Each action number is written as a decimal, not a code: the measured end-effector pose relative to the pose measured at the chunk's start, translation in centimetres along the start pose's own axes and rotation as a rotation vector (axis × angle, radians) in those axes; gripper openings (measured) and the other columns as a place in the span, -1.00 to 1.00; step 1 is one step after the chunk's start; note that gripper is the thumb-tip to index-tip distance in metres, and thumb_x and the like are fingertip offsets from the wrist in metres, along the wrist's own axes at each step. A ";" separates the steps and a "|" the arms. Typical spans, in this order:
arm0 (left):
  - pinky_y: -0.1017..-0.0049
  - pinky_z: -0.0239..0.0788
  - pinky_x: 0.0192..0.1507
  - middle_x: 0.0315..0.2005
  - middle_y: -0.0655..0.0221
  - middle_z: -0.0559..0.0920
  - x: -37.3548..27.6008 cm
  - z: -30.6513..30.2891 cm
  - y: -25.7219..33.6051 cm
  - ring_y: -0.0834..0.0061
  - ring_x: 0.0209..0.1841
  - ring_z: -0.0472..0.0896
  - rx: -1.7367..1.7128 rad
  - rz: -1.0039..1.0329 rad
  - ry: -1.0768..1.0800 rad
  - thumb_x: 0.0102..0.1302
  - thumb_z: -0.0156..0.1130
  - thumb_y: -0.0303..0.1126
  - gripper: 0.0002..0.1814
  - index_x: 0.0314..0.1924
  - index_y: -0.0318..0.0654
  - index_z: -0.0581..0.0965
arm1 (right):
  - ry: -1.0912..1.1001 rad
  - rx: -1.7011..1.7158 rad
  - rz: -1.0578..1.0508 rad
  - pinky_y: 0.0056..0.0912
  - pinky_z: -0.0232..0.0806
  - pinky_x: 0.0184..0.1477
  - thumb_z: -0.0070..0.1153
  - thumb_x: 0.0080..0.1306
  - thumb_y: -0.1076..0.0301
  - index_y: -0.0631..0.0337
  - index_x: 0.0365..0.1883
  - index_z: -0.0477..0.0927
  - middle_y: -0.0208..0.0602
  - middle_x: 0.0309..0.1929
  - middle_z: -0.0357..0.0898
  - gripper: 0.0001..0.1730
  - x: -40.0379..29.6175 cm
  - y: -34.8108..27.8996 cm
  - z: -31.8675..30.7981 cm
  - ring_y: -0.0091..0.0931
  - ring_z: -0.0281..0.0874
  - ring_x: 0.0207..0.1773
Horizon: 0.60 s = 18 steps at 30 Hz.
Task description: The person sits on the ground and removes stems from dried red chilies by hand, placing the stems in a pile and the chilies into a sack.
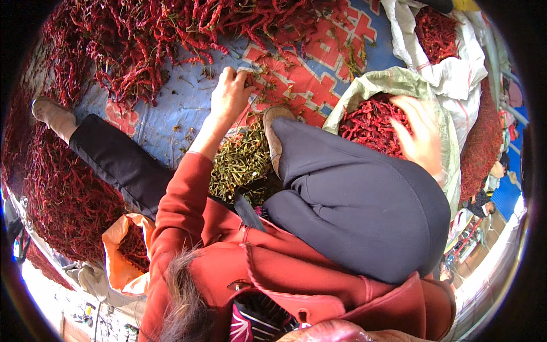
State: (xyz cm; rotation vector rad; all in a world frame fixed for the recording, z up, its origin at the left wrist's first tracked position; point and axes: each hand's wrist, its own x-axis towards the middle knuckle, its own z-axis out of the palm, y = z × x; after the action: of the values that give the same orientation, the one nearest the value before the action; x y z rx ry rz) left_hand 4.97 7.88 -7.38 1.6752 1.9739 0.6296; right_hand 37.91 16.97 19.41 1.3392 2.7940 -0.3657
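My left hand (230, 94) is low over the printed tarp, its fingers curled beside scattered stem bits (261, 81). Whether anything is pinched in the fingertips is hidden. At the right, my right hand (419, 132), blurred by motion, reaches into the mouth of a pale green woven sack (391, 77). Its fingers are spread over dried red chili peppers (372, 124), with nothing seen gripped. Between my legs lies a heap of green-brown chili stems (239, 164). A large pile of long, wrinkled red chilies (171, 38) covers the far side of the tarp.
The blue and red tarp (166, 124) carries loose stems. White woven sacks (461, 85) stand beyond the green one, one holding chilies (436, 36). More chilies (72, 209) and an orange bag (117, 256) lie at left. A person (480, 205) is far right.
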 end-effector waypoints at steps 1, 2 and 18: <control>0.21 0.53 -0.06 -0.16 0.18 0.48 -0.1 1.1 -0.6 0.11 -0.03 0.54 0.017 0.069 0.072 0.22 0.38 -0.33 -0.70 -0.05 -0.14 0.57 | 0.104 0.184 -0.042 -0.28 0.42 0.14 0.23 0.30 0.48 0.23 0.04 0.64 -0.21 0.03 0.64 -0.68 2.5 -1.2 3.3 -0.28 0.61 0.09; 0.21 0.53 -0.06 -0.16 0.17 0.48 -1.2 1.8 -1.9 0.10 -0.04 0.54 0.031 0.058 0.059 0.23 0.33 -0.38 -0.75 -0.08 -0.14 0.57 | 0.149 0.281 -0.273 -0.32 0.45 0.10 0.22 0.30 0.54 0.22 0.01 0.65 -0.22 0.04 0.63 -0.71 5.6 -2.0 7.6 -0.30 0.62 0.09; 0.46 0.51 -0.17 -0.28 0.19 0.69 -11.8 -8.0 0.9 0.35 -0.28 0.68 -0.402 -0.136 -0.063 0.33 0.31 -0.44 -0.80 -0.06 -0.29 0.66 | -0.476 1.695 0.348 -0.65 0.20 -0.48 0.23 0.45 0.33 0.28 -0.16 0.63 -0.52 -0.38 0.55 -0.82 11.3 -10.8 24.7 -0.73 0.42 -0.46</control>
State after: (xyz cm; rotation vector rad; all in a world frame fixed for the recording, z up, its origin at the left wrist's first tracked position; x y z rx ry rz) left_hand 2.42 -3.96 0.12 1.2915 1.7567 0.8461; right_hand 20.38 13.68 -3.81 1.3063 1.3661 -2.7729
